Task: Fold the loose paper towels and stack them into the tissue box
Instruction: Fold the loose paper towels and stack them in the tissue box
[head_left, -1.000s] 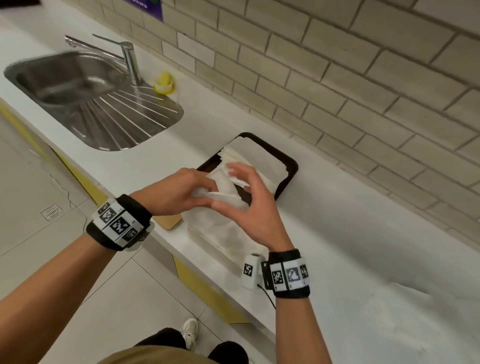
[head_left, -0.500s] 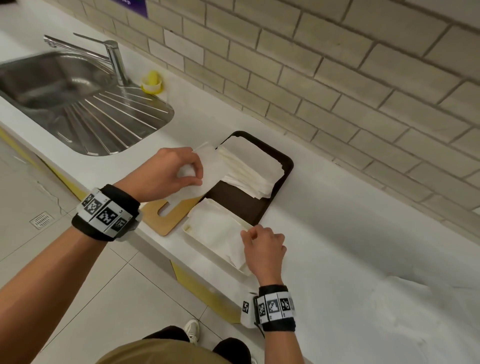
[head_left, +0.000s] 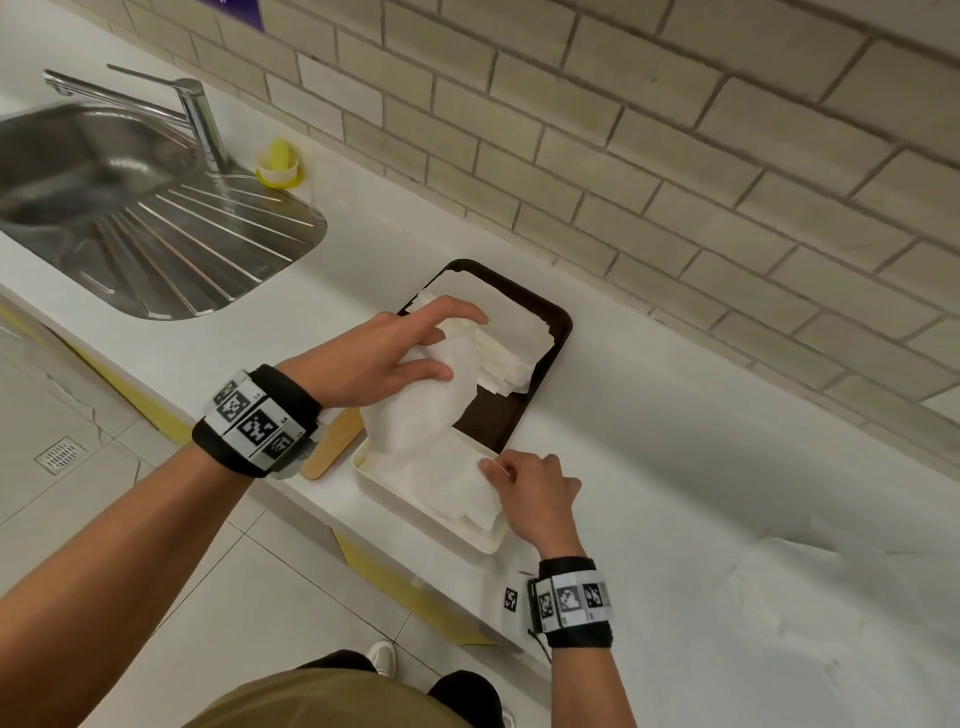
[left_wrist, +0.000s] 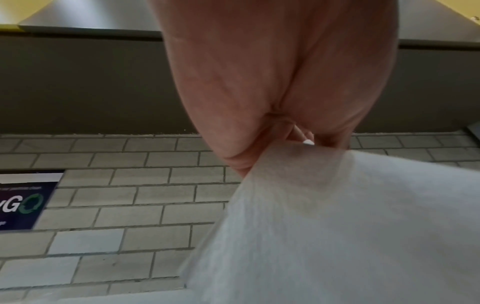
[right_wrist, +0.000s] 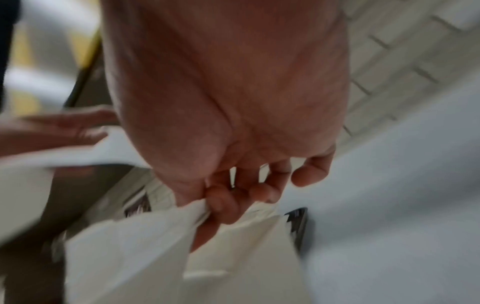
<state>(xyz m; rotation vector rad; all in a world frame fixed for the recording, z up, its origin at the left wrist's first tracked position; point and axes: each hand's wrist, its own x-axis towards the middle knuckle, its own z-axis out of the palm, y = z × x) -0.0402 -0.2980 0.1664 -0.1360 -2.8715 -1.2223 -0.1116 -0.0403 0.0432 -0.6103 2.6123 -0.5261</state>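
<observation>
A white paper towel (head_left: 421, 410) hangs from my left hand (head_left: 410, 348), which pinches its top edge above the dark tray (head_left: 556, 332); the same towel (left_wrist: 337, 216) fills the left wrist view. The towel's lower end lies in the cream tissue box (head_left: 374, 470) on the counter's front edge. My right hand (head_left: 524, 483) pinches the edge of the folded towels (right_wrist: 135, 242) in the box at its right side. A stack of loose paper towels (head_left: 498, 332) rests on the tray behind my left hand.
A wooden cutting board (head_left: 332, 447) lies left of the box. A steel sink (head_left: 104, 171) with a tap (head_left: 197, 114) and a yellow cup (head_left: 279, 163) sits at the left. A brick wall (head_left: 675, 156) backs the white counter (head_left: 727, 467).
My left hand has moved right over the tray stack, carrying the towel, whose lower end now drapes into the box. My right hand stays at the box's right edge.
</observation>
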